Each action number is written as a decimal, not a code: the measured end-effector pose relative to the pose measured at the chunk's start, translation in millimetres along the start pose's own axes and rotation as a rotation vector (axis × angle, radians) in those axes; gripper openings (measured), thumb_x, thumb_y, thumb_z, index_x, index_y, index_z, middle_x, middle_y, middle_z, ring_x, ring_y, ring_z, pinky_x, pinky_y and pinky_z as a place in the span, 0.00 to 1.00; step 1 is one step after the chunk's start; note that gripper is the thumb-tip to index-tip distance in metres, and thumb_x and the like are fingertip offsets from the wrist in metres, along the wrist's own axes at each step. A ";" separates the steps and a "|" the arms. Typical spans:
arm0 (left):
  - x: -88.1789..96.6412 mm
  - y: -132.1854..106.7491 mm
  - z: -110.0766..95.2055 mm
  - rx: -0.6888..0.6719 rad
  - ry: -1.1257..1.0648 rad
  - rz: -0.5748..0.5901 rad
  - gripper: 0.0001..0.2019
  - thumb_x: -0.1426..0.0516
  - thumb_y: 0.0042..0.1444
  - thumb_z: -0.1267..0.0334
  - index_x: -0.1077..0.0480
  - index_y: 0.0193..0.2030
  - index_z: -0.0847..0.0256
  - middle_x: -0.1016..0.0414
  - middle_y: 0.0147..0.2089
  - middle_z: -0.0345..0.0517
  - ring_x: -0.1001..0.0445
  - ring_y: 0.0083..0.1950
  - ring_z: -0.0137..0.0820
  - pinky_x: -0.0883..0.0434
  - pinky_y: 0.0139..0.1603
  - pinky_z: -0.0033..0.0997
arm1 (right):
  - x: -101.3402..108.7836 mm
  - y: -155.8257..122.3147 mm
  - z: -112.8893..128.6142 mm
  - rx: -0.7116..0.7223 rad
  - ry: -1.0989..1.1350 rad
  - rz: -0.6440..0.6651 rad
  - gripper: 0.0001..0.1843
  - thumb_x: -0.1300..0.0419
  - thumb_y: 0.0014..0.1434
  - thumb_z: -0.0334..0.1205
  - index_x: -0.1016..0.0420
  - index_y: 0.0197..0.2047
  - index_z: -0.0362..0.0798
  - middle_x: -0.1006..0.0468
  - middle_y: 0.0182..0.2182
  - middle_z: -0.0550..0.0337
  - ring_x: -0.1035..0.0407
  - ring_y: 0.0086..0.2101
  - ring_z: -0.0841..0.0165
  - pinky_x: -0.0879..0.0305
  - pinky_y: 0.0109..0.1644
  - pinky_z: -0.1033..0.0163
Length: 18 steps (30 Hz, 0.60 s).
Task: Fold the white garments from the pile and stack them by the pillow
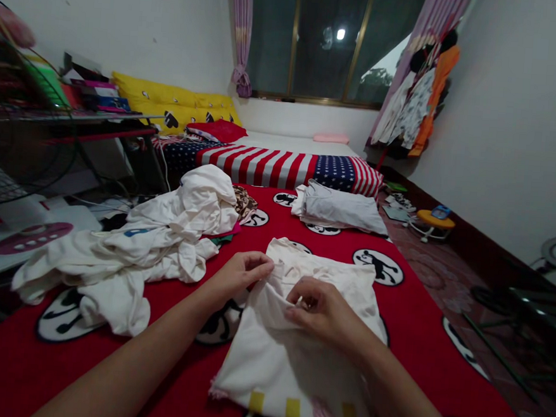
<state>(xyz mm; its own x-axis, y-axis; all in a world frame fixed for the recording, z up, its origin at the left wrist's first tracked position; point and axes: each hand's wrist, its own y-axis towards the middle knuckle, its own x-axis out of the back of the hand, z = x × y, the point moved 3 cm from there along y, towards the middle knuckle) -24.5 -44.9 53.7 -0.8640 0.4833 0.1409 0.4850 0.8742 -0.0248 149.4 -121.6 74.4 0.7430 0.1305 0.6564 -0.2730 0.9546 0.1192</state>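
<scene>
Bed [9, 374] under a red cover fills the room, with striped bedding [266, 167] beyond the grip and a heap of white laundry [152, 244] to its left. Directly beneath both hands lies a white garment [291, 362]: the left hand [239, 279] pinches its upper edge, while the right hand [318, 313] gathers a small fold between nearly closed fingers, a light hold that leaves the rest lying flat.

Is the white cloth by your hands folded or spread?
Folded: the white cloth lies in layers on the red bedspread, left hand and right hand gripping its top.
</scene>
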 end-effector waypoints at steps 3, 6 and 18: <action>-3.8 -3.2 -2.0 0.021 -0.044 0.079 0.26 0.44 0.55 0.42 0.26 0.46 0.65 0.22 0.41 0.51 0.26 0.38 0.31 0.33 0.32 0.24 | 3.1 -9.0 13.1 0.067 0.082 0.102 0.06 0.37 0.50 0.33 0.22 0.34 0.48 0.22 0.34 0.61 0.31 0.32 0.70 0.38 0.36 0.67; -2.4 -3.7 -3.5 0.018 -0.024 0.108 0.25 0.44 0.56 0.44 0.26 0.47 0.65 0.23 0.48 0.55 0.25 0.47 0.36 0.31 0.38 0.28 | -2.2 -16.3 16.5 0.012 0.157 0.266 0.08 0.43 0.58 0.37 0.23 0.32 0.46 0.23 0.27 0.61 0.32 0.28 0.71 0.38 0.31 0.68; 12.5 -10.7 5.5 0.125 0.407 0.397 0.19 0.34 0.42 0.52 0.27 0.34 0.66 0.27 0.28 0.40 0.32 0.28 0.27 0.37 0.28 0.23 | -29.9 1.9 -14.6 -0.148 0.040 -0.078 0.23 0.38 0.51 0.34 0.32 0.52 0.46 0.27 0.23 0.65 0.34 0.23 0.72 0.46 0.25 0.70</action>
<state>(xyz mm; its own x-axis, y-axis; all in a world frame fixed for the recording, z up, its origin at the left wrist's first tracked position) -41.3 -47.9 50.2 -0.4859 0.7399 0.4652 0.7200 0.6406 -0.2669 135.6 -119.8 44.1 0.7831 0.0620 0.6188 -0.1229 0.9908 0.0562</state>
